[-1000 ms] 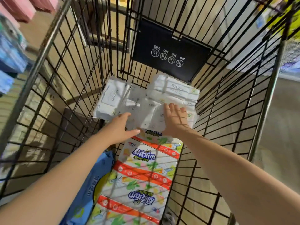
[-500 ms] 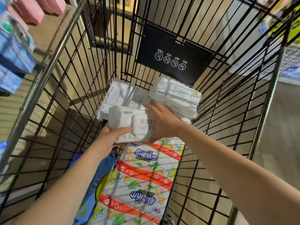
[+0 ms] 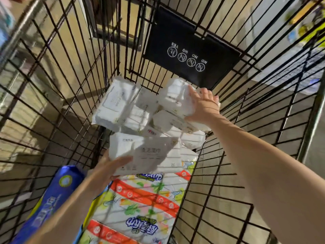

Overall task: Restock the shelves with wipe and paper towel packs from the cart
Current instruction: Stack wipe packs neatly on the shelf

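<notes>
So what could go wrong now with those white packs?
1. The left hand holds the near pack by one end only, thumb on top. The rest sticks out unsupported, so it might slip and fall.
2. The right hand touches the far pack, which sits tilted on a loose pile. Pulling it could make other packs slide.
3. That hand is close to the cart wires and could scrape them.

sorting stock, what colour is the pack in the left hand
The wipe pack is white with grey print; head view.
</notes>
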